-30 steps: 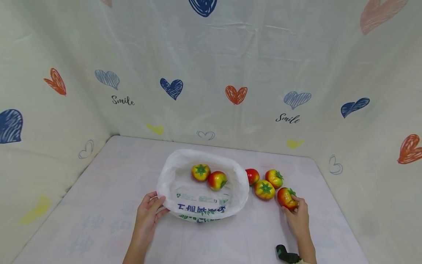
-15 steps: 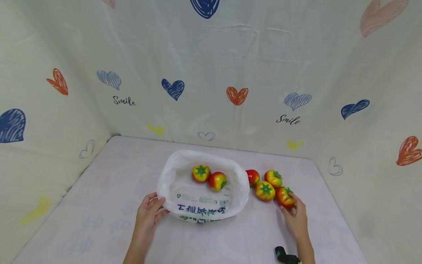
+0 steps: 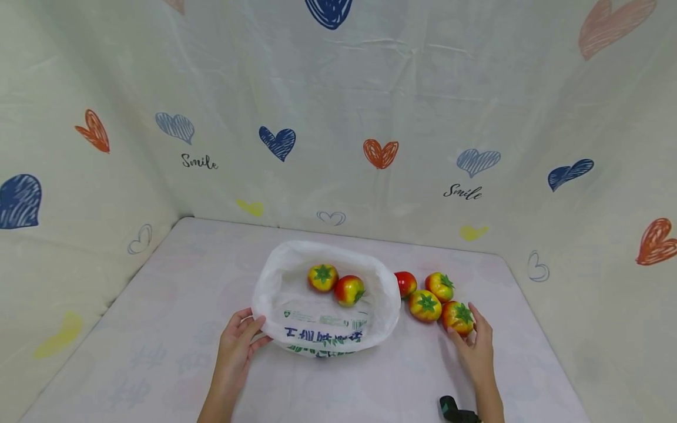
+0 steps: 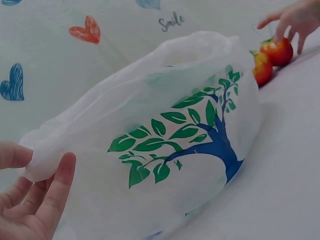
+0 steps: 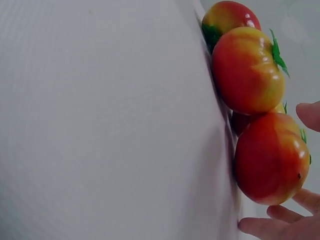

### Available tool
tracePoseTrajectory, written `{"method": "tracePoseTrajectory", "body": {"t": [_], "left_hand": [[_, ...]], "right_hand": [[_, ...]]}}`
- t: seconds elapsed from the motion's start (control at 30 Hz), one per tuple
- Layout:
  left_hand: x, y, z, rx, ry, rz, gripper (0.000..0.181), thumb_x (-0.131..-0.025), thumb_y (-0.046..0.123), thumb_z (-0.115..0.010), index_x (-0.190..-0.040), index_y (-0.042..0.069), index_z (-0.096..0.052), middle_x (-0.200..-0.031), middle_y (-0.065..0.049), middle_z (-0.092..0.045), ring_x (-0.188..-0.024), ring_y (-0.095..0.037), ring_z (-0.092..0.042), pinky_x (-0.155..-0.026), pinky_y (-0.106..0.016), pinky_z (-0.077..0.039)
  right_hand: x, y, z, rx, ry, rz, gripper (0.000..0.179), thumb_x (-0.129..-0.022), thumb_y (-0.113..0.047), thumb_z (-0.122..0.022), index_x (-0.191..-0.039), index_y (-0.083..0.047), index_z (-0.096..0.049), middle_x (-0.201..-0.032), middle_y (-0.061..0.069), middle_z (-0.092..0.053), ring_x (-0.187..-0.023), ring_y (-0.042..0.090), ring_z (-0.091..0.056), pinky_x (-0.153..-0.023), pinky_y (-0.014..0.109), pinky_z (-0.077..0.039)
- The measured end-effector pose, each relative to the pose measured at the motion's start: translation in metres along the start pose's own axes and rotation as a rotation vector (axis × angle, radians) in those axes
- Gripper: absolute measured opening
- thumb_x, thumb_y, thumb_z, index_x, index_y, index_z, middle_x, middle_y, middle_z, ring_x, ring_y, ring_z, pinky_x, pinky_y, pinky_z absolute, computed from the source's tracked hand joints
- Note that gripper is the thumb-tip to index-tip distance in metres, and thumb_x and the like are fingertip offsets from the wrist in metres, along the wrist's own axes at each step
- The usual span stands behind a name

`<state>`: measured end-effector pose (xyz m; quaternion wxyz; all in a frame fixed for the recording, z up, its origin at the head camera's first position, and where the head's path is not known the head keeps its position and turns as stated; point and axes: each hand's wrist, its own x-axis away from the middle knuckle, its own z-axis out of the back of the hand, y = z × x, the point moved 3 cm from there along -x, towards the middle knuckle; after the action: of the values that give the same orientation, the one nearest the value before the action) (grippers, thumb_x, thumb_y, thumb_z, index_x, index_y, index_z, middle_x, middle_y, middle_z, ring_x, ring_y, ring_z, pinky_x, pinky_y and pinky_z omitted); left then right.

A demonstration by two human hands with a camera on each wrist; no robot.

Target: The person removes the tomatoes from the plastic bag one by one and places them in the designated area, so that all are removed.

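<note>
A white plastic bag (image 3: 275,320) stands with its mouth wide; two red-and-yellow tomatoes (image 3: 348,291) lie inside. My left hand (image 3: 235,352) pinches the bag's left rim between thumb and fingers; the left wrist view shows the rim (image 4: 47,157) between them. On the right, my right hand (image 3: 478,352) has its fingers spread around the nearest tomato (image 3: 456,318). In the right wrist view the thumb (image 5: 310,116) stands apart from that tomato (image 5: 272,160), and the other fingers are close below it; whether they touch is unclear.
Beside the bag's right side sit more tomatoes: a yellowish one (image 3: 425,305), one behind it (image 3: 439,286) and a red one (image 3: 405,284) partly hidden by the bag. A dark device (image 3: 457,410) is at the right wrist. A heart-printed curtain (image 3: 328,176) backs the white table (image 3: 174,282).
The nearest tomato has shifted slightly left toward the others and its green top has turned upward. My right fingers have loosened and spread from it. My left hand and the bag stay put.
</note>
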<state>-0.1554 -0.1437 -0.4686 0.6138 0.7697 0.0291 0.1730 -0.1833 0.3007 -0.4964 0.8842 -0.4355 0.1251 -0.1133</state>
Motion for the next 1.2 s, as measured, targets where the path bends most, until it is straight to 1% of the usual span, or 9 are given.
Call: {"method": "tracePoseTrajectory", "body": {"t": [0.13,0.4,0.57,0.7,0.8,0.9,1.0,1.13,1.2], "left_hand": [[0.000,-0.001,0.000,0.009,-0.012,-0.017,0.044,-0.085,0.022,-0.062,-0.118,0.004,-0.040,-0.091,0.007,-0.059,-0.080,-0.007,-0.061,-0.070,-0.025,-0.056],[0.004,0.007,-0.002,0.023,0.004,0.048,0.036,-0.089,0.015,-0.057,-0.118,0.006,-0.038,-0.088,0.010,-0.059,-0.079,-0.005,-0.060,-0.072,-0.024,-0.055],[-0.001,-0.001,0.000,0.014,-0.012,-0.007,0.044,-0.086,0.023,-0.062,-0.118,0.004,-0.039,-0.094,0.005,-0.059,-0.081,-0.007,-0.060,-0.073,-0.026,-0.056],[-0.015,-0.021,0.008,0.021,-0.040,-0.051,0.040,-0.085,0.028,-0.062,-0.116,0.011,-0.043,-0.097,0.005,-0.060,-0.082,-0.007,-0.062,-0.072,-0.026,-0.056],[-0.016,-0.023,0.008,0.028,-0.055,-0.070,0.040,-0.086,0.027,-0.062,-0.117,0.009,-0.043,-0.096,0.006,-0.060,-0.082,-0.008,-0.062,-0.071,-0.025,-0.056],[-0.008,-0.012,0.003,0.031,-0.047,-0.078,0.044,-0.085,0.024,-0.063,-0.117,0.004,-0.041,-0.094,0.005,-0.060,-0.081,-0.008,-0.060,-0.069,-0.025,-0.056],[-0.006,-0.010,0.002,0.058,-0.062,-0.107,0.041,-0.085,0.022,-0.063,-0.116,0.004,-0.042,-0.093,0.004,-0.060,-0.080,-0.009,-0.060,-0.068,-0.025,-0.056],[-0.014,-0.022,0.008,0.079,-0.090,-0.136,0.037,-0.086,0.021,-0.062,-0.115,0.006,-0.045,-0.095,0.001,-0.061,-0.080,-0.010,-0.061,-0.068,-0.027,-0.056],[-0.020,-0.029,0.011,0.071,-0.088,-0.124,0.038,-0.085,0.025,-0.063,-0.115,0.009,-0.045,-0.096,0.001,-0.061,-0.081,-0.009,-0.062,-0.069,-0.028,-0.057]], "right_hand": [[0.002,-0.005,-0.001,0.004,0.012,-0.003,0.074,-0.084,-0.025,-0.063,-0.144,-0.017,-0.020,-0.144,0.023,-0.018,-0.129,0.045,-0.023,-0.095,0.068,-0.029],[0.009,-0.020,0.001,0.014,0.034,-0.019,0.076,-0.082,-0.019,-0.066,-0.141,-0.008,-0.021,-0.144,0.023,-0.019,-0.130,0.041,-0.022,-0.103,0.061,-0.025],[0.014,-0.032,0.004,0.023,0.012,0.015,0.072,-0.082,-0.023,-0.066,-0.139,-0.006,-0.024,-0.144,0.023,-0.019,-0.132,0.041,-0.021,-0.103,0.061,-0.023],[0.016,-0.038,0.006,0.028,0.012,0.040,0.072,-0.082,-0.026,-0.065,-0.138,-0.005,-0.025,-0.142,0.023,-0.021,-0.131,0.041,-0.023,-0.103,0.062,-0.023],[0.019,-0.045,0.005,0.029,0.002,0.050,0.072,-0.082,-0.028,-0.066,-0.138,-0.006,-0.026,-0.141,0.020,-0.026,-0.130,0.038,-0.026,-0.101,0.062,-0.027],[0.021,-0.053,0.003,0.023,-0.025,0.061,0.070,-0.082,-0.030,-0.066,-0.137,-0.008,-0.028,-0.139,0.016,-0.031,-0.128,0.034,-0.031,-0.099,0.060,-0.031],[0.024,-0.063,0.001,0.011,-0.066,0.101,0.065,-0.083,-0.027,-0.065,-0.135,-0.008,-0.031,-0.138,0.015,-0.033,-0.126,0.034,-0.034,-0.101,0.057,-0.031],[0.026,-0.075,-0.004,0.036,-0.115,0.160,0.062,-0.083,-0.021,-0.066,-0.133,-0.007,-0.033,-0.136,0.016,-0.036,-0.126,0.033,-0.036,-0.102,0.050,-0.032],[0.027,-0.079,-0.008,0.041,-0.129,0.180,0.061,-0.082,-0.020,-0.066,-0.133,-0.007,-0.035,-0.135,0.014,-0.039,-0.127,0.030,-0.037,-0.101,0.046,-0.033]]}}
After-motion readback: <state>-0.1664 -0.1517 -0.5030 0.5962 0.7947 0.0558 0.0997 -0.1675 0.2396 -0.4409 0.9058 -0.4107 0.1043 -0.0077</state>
